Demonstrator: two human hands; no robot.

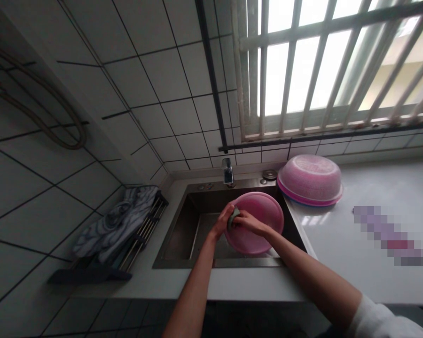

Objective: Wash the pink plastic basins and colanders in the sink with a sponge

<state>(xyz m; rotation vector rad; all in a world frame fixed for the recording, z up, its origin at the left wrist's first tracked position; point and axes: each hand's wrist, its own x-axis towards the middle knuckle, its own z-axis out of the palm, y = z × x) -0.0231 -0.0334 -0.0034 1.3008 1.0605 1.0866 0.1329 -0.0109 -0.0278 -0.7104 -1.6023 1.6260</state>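
A pink plastic basin (259, 213) is tilted up inside the steel sink (183, 225). My left hand (221, 223) grips the basin's left rim with curled fingers. My right hand (248, 222) is closed on a grey-green sponge (232, 217) pressed against the basin's face. Both forearms reach in from the lower edge of the view.
A faucet (227, 171) stands at the sink's back edge. An upturned pink colander (310, 180) rests on the white counter (356, 244) to the right. A dish rack with a patterned cloth (116, 223) sits left of the sink. Tiled walls and a barred window (331, 65) rise behind.
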